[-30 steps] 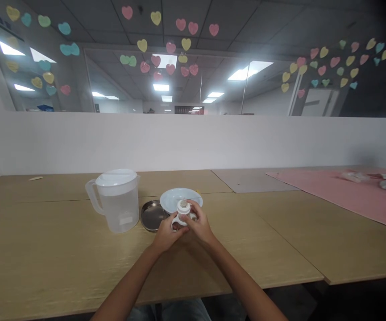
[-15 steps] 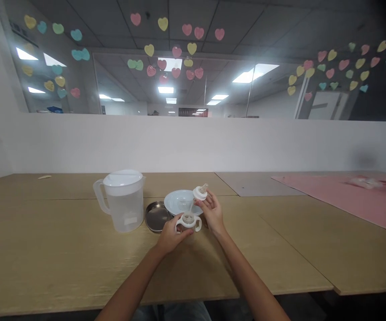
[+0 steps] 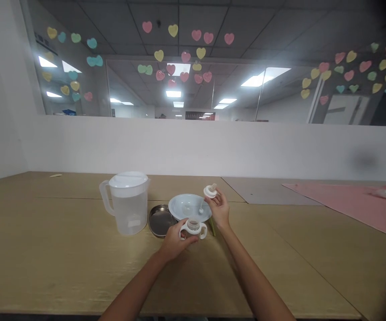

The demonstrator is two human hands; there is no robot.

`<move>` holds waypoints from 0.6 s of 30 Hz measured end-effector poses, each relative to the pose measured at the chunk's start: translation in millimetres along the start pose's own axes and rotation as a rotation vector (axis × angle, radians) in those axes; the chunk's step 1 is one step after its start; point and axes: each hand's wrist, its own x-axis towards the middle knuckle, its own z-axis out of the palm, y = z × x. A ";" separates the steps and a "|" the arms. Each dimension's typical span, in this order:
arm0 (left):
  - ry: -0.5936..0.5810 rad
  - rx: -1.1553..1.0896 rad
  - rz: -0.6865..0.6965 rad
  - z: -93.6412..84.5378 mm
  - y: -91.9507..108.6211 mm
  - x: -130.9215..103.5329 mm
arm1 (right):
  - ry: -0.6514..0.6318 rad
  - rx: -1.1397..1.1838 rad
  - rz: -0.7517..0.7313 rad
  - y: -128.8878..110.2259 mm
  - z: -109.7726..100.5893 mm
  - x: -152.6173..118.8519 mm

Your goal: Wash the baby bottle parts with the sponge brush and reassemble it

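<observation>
My left hand [image 3: 176, 240] is closed around a small baby bottle [image 3: 193, 228] with two white handles; its neck is uncovered. Up and to the right, my right hand [image 3: 220, 208] pinches the bottle's white nipple cap [image 3: 210, 191]. From the cap a thin straw with a weighted ball end [image 3: 201, 210] hangs down, apart from the bottle. Behind both hands stands a pale blue bowl [image 3: 179, 206]. A round metal dish [image 3: 159, 221] lies to the left of the bottle, partly behind my left hand.
A clear plastic pitcher [image 3: 129, 205] with a white lid stands left of the metal dish. Beside the bowl, a thin green stick-like thing [image 3: 212, 226] shows near my right wrist. A pink mat [image 3: 353, 209] covers the table's far right. A wall [image 3: 152, 147] rises behind the table.
My right hand has lifted the cap away from the bottle, so the straw's end is now out of the neck. The view has shifted slightly to the left.
</observation>
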 end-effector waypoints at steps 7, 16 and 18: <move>0.002 0.045 -0.024 -0.6 -1.9 -0.1 | -0.066 -0.286 -0.133 16.4 -12.4 -6.4; -0.004 0.024 -0.003 -1.6 -0.3 -1.9 | -0.405 -0.769 -0.250 9.6 -11.5 -22.0; -0.008 0.015 -0.009 -1.5 0.1 -2.1 | -0.445 -0.837 -0.216 6.7 -10.7 -23.2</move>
